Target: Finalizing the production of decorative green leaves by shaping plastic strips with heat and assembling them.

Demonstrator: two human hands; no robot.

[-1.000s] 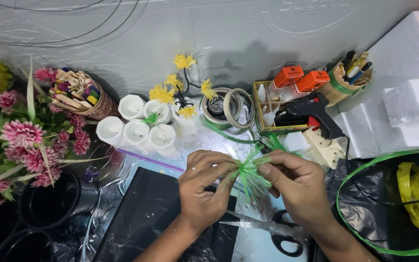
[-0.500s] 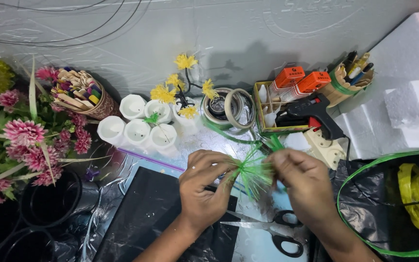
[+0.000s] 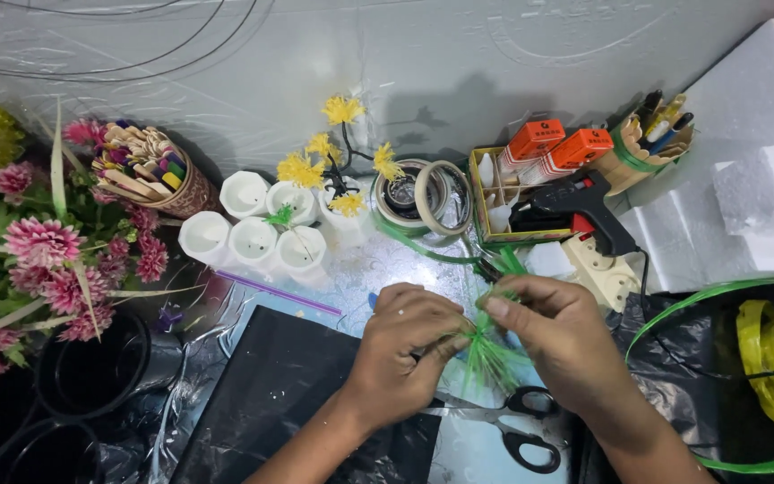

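Observation:
My left hand [image 3: 409, 345] and my right hand [image 3: 557, 336] meet at the middle of the table, both pinching a small bundle of thin green plastic strips [image 3: 490, 354]. The strips fan out downward between the two hands like a tassel. The left fingers grip the bundle from the left side, while the right thumb and fingers hold its upper part. Black-handled scissors [image 3: 517, 426] lie on the table just below the hands.
White cups [image 3: 253, 229] with a yellow flower sprig [image 3: 342, 161] stand behind the hands, next to tape rolls [image 3: 423, 197]. A black glue gun [image 3: 584, 202] and a tool box sit at right. Pink flowers [image 3: 47, 260] and black pots [image 3: 91, 367] fill the left; foam blocks [image 3: 763, 197] and green-yellow strip [image 3: 772, 350] lie right.
The hands stay together on the green bundle. The strips now hang more downward, and my right fingers have shifted over the bundle's top.

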